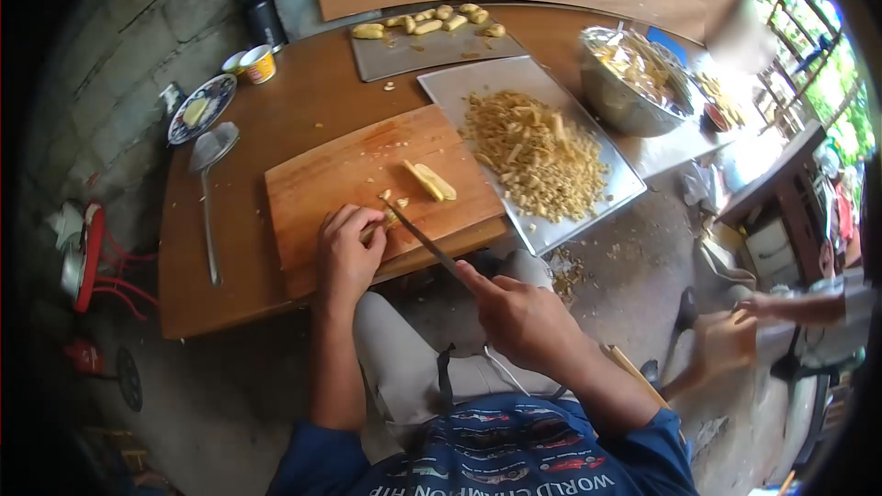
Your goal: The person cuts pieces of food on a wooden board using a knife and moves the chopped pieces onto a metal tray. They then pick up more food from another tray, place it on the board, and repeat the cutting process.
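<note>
Left hand (347, 253) pins a small piece (393, 217) near the cutting board's (322, 184) front edge; right hand (519, 317) grips the knife (418, 234); 2 halves (429, 180) lie mid-board, bare wood around.

Metal tray (588, 211) right of board, heaped with chopped yellow bits. Second flat tray (413, 55) behind, row of peeled pieces (432, 21) along far edge. Steel bowl (634, 83) far right, full. Long ladle (209, 193) left on table. Patterned plate (200, 108), yellow cup (259, 64), dark flask (261, 11) back-left.
</note>
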Demonstrator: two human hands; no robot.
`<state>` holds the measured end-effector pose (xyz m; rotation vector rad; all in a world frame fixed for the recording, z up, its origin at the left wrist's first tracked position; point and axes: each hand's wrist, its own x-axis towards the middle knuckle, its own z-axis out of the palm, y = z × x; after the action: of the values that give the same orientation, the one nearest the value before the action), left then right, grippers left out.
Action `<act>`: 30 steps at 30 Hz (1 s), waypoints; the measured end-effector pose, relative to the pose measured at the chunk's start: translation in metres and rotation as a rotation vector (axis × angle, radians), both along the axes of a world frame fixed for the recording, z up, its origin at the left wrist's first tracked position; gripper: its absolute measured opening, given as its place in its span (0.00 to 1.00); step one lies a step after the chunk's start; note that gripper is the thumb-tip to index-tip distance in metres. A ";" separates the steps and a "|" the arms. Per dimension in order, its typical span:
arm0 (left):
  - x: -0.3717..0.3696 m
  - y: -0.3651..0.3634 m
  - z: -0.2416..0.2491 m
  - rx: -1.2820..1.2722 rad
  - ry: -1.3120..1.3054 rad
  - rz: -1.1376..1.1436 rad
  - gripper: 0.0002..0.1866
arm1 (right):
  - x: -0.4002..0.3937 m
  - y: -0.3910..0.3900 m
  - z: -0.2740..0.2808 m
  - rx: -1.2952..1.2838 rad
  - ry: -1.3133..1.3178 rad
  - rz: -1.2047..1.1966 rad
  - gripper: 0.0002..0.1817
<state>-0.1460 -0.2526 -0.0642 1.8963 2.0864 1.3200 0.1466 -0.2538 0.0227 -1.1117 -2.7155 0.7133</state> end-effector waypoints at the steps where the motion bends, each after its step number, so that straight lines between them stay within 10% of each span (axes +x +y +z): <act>1: 0.002 0.001 0.000 -0.005 -0.006 -0.013 0.07 | 0.000 -0.001 0.000 0.003 0.014 0.012 0.41; 12: -0.051 0.020 -0.078 -0.146 -0.225 -0.126 0.11 | -0.015 -0.015 -0.003 0.021 -0.042 -0.037 0.33; 30: -0.055 0.022 -0.077 -0.180 -0.154 -0.069 0.10 | -0.060 0.003 -0.046 0.047 0.035 -0.014 0.36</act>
<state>-0.2009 -0.2305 -0.1410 1.7195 1.9731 1.1787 0.0862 -0.2505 -0.0229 -1.0971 -2.6782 0.6574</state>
